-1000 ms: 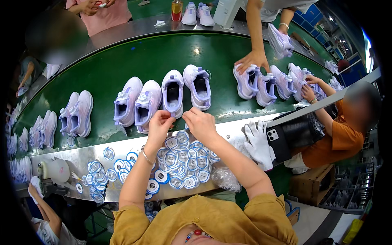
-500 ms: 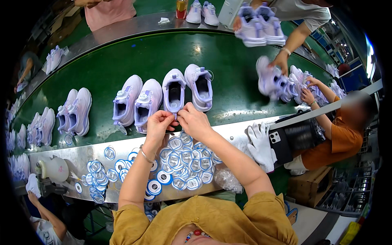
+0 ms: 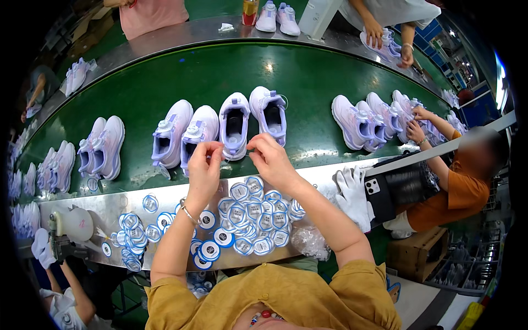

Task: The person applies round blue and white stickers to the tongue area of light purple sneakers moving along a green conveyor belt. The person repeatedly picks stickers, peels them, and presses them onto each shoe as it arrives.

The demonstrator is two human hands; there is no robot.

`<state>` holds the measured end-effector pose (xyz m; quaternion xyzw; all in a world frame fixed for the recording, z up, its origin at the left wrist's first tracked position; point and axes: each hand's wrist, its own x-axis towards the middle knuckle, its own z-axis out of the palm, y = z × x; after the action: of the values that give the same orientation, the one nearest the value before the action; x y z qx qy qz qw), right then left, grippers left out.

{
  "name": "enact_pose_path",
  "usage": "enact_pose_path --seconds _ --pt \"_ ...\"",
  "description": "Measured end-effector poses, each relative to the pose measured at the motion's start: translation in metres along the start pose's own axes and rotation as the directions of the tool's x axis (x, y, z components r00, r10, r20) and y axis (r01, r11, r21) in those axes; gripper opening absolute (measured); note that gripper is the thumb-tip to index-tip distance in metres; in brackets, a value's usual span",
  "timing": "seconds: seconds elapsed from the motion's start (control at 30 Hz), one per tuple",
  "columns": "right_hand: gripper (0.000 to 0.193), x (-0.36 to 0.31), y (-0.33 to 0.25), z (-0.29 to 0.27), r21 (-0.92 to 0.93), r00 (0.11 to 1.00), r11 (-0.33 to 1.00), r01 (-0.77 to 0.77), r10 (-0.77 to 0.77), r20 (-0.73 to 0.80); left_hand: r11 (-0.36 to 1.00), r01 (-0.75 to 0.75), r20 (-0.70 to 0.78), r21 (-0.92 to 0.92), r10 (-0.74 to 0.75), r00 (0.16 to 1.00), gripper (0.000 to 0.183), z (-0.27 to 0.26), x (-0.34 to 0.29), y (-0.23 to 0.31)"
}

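Two pairs of white and lavender sneakers stand on the green belt before me. Just in front of the third shoe (image 3: 235,127), my left hand (image 3: 204,168) is raised with its fingertips drawn together; anything in that pinch is too small to make out. It partly covers the heel of the second shoe (image 3: 203,124). My right hand (image 3: 273,168) is below the fourth shoe (image 3: 268,113), thumb and forefinger apart, with nothing visible between them. Below my hands lies a heap of round blue-rimmed tags (image 3: 254,214) on the metal ledge (image 3: 324,179).
More sneakers (image 3: 102,146) stand left along the belt, and others (image 3: 352,121) at right. White gloves (image 3: 353,192), a phone (image 3: 373,186) and a clear plastic bag (image 3: 309,242) lie right of the tags. A co-worker in orange (image 3: 445,181) handles shoes. A tape dispenser (image 3: 77,223) is at left.
My hands have come away from the third shoe's heel loop and moved apart. At far right, a co-worker's hand has set down shoes on the belt and drawn back to the far ledge.
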<state>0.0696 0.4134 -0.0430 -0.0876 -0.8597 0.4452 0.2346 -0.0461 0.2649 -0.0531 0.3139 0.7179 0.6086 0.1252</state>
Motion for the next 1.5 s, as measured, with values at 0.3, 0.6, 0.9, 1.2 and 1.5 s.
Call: enact_pose_path --seconds 0.3,0.6,0.9,1.2,1.5 --pt "0.009 0.033 0.007 0.000 0.365 0.983 0.913 -0.179 0.178 0.036 0.954 0.189 0.314 -0.232 -0.111 0.943 0.006 0.021 0.023 0.020" --pt "0.022 0.018 0.005 -0.011 0.568 0.906 0.715 -0.408 0.396 0.152 0.960 0.182 0.181 -0.213 -0.144 0.973 0.005 0.020 0.016 -0.002" --pt "0.010 0.031 0.002 0.009 0.660 0.898 0.629 -0.410 0.406 0.171 0.905 0.267 0.124 -0.332 -0.239 0.963 0.005 0.006 0.017 0.000" --pt "0.009 0.038 0.006 0.023 0.505 0.952 0.807 -0.307 0.262 0.160 0.875 0.252 0.218 -0.414 -0.173 0.960 0.018 -0.008 0.016 -0.006" --pt "0.009 0.043 0.007 0.017 0.460 0.951 0.841 -0.285 0.189 0.243 0.851 0.295 0.273 -0.435 -0.187 0.944 0.030 -0.013 0.019 -0.004"
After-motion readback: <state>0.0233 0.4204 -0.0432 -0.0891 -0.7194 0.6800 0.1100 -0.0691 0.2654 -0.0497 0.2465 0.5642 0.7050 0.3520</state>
